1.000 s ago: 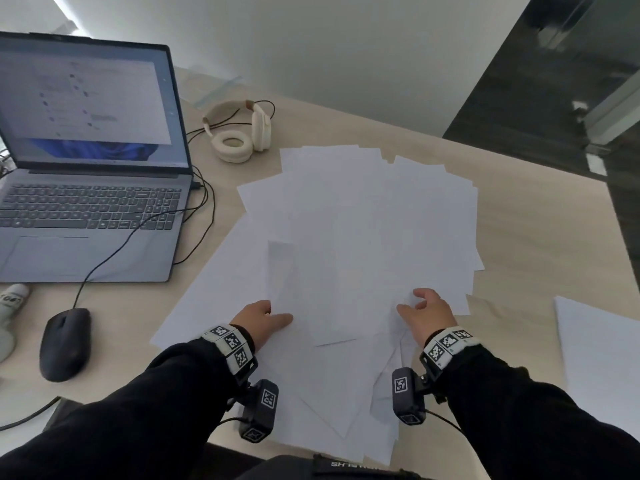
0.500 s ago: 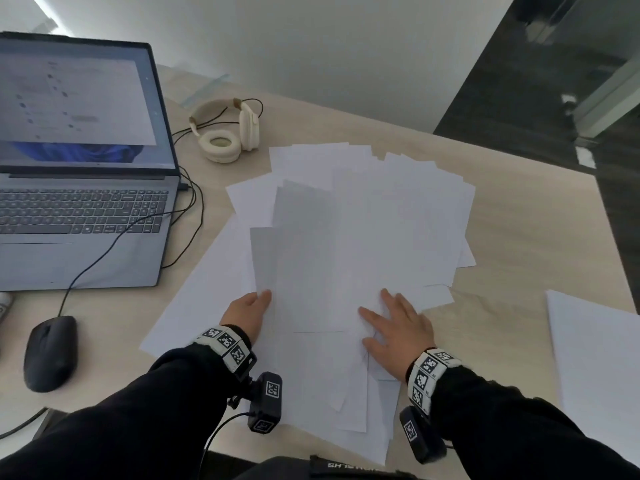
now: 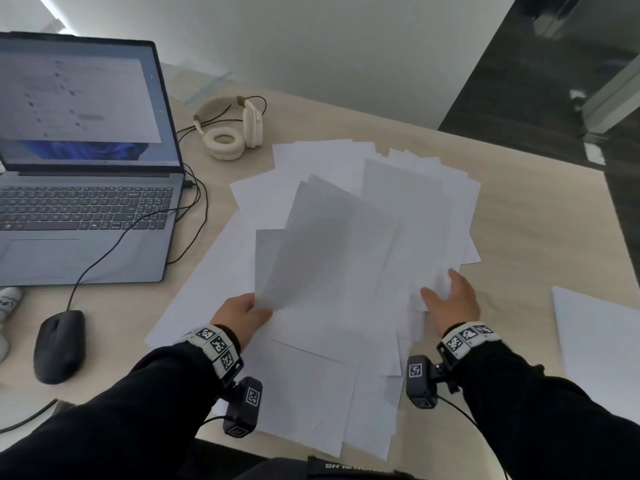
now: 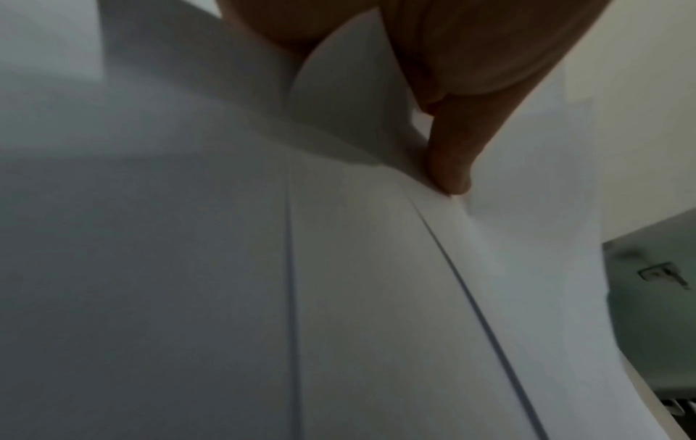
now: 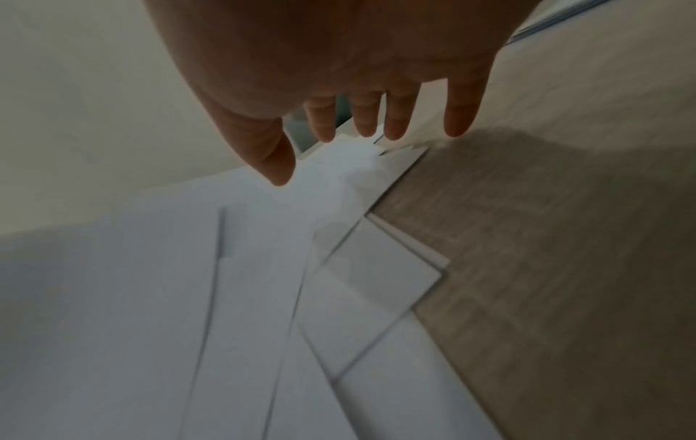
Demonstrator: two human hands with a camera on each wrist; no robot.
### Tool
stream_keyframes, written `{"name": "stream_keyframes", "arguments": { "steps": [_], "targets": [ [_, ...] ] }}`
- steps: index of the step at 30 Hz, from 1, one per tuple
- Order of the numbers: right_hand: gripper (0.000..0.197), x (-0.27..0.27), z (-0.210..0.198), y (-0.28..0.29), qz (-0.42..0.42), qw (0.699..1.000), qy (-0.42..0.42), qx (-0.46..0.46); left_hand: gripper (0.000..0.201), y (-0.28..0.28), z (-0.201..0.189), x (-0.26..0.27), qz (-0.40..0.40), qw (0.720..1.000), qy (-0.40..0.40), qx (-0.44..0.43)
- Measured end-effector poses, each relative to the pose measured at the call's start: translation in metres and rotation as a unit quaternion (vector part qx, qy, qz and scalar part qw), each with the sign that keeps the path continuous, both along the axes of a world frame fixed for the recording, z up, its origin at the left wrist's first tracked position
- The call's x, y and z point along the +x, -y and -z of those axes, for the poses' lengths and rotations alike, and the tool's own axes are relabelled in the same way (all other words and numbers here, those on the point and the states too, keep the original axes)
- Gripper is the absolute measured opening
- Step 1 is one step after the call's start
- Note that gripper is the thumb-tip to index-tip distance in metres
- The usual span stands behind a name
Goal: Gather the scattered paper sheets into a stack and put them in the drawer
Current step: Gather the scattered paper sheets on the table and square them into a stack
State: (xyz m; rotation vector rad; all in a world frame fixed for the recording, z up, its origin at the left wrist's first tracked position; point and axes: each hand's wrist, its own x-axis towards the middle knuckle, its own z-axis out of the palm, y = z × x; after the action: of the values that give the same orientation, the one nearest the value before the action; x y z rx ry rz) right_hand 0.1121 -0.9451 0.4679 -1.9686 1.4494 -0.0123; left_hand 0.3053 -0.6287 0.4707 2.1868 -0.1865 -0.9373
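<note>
Covering the middle of the desk point(image 3: 540, 237): paper sheets point(image 3: 415, 209), white, many, fanned and overlapping at odd angles, some hanging over the near edge. One further sheet point(image 3: 602, 341) lies apart at the right. Drawer: not in view.

Left hand point(image 3: 239, 315): pinches the near corner of a few raised sheets point(image 3: 322, 244), thumb on top; the left wrist view shows a finger point(image 4: 452, 160) pressed against the curling paper from beneath. These sheets stand tilted up off the pile, their undersides in shade.

Right hand point(image 3: 450, 299): fingers spread and straight, holding nothing. In the right wrist view the fingertips point(image 5: 395, 128) hover over the pile's right edge; whether they touch the paper cannot be told.

Handling, as judged: light, thin, limp. A sheet taken by one corner sags and curls, as the raised ones do. Smooth faces slide freely over one another, so a loose bundle is likely to skew or shed sheets. Edges crease readily under a hard pinch. Best hold is probably at two opposite long edges, palms pushing inward to square the pile, then thumb above and fingers below near mid-edge for the lift.

Also present: laptop point(image 3: 86, 168), open; mouse point(image 3: 59, 344); headphones point(image 3: 228, 129), cream, beside the far corner of the papers.

Task state, as judged: gathering under way, no squared stack yet.
</note>
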Motion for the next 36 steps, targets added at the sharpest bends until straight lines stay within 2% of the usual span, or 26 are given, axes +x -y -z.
{"name": "stream_keyframes", "arguments": {
  "steps": [4,6,7,9,11,15,19,22,23,27,30,31,33,34,36],
  "targets": [
    [0.089,-0.013,-0.011,0.007,0.134,0.982,0.108,0.082,0.008,-0.009,0.001,0.004,-0.028,0.999,-0.017,-0.037],
    [0.083,-0.017,-0.021,0.007,0.172,0.965,0.158,0.116,0.008,-0.009,0.003,0.004,-0.04,0.997,-0.028,-0.052],
    [0.074,-0.019,-0.024,0.009,0.178,0.963,0.164,0.119,0.008,-0.007,0.003,0.004,-0.044,0.997,-0.035,-0.06],
    [0.045,-0.022,-0.027,0.011,0.17,0.968,0.152,0.103,0.009,-0.002,0.003,0.002,-0.046,0.995,-0.048,-0.074],
    [0.024,-0.028,-0.023,0.01,0.16,0.97,0.149,0.103,0.01,0.003,0.002,0.001,-0.053,0.993,-0.064,-0.079],
    [0.012,-0.04,-0.017,0.003,0.14,0.971,0.133,0.14,0.014,0.014,0.007,0.002,-0.073,0.991,-0.075,-0.082],
    [0.018,-0.052,-0.005,-0.011,0.073,0.967,0.079,0.232,0.012,0.021,0.015,0.004,-0.105,0.985,-0.109,-0.085],
    [0.019,-0.052,-0.007,-0.029,0.038,0.965,0.061,0.253,0.036,0.021,0.037,0.007,-0.109,0.977,-0.154,-0.095],
    [0.019,-0.05,-0.008,-0.035,0.028,0.964,0.059,0.26,0.038,0.02,0.049,0.009,-0.107,0.975,-0.17,-0.1],
    [0.014,-0.036,-0.014,-0.061,-0.027,0.961,0.047,0.273,0.031,0.028,0.029,0.002,-0.073,0.982,-0.165,-0.056],
    [0.012,-0.026,-0.021,-0.077,-0.075,0.954,0.053,0.287,0.061,0.031,0.031,-0.001,-0.019,0.99,-0.138,-0.017],
    [0.013,-0.024,-0.023,-0.079,-0.083,0.951,0.045,0.294,0.057,0.032,0.022,-0.003,0.003,0.992,-0.126,-0.009],
    [0.018,-0.023,-0.028,-0.08,-0.082,0.947,0.026,0.311,0.035,0.033,0.007,-0.009,0.018,0.995,-0.096,0.003],
    [0.023,-0.023,-0.031,-0.079,-0.073,0.947,0.026,0.311,0.033,0.034,0.003,-0.01,0.007,0.995,-0.1,-0.004],
    [0.029,-0.025,-0.035,-0.073,-0.05,0.959,0.036,0.278,0.054,0.032,0.002,-0.009,-0.013,0.994,-0.108,-0.02]
  ]
}}
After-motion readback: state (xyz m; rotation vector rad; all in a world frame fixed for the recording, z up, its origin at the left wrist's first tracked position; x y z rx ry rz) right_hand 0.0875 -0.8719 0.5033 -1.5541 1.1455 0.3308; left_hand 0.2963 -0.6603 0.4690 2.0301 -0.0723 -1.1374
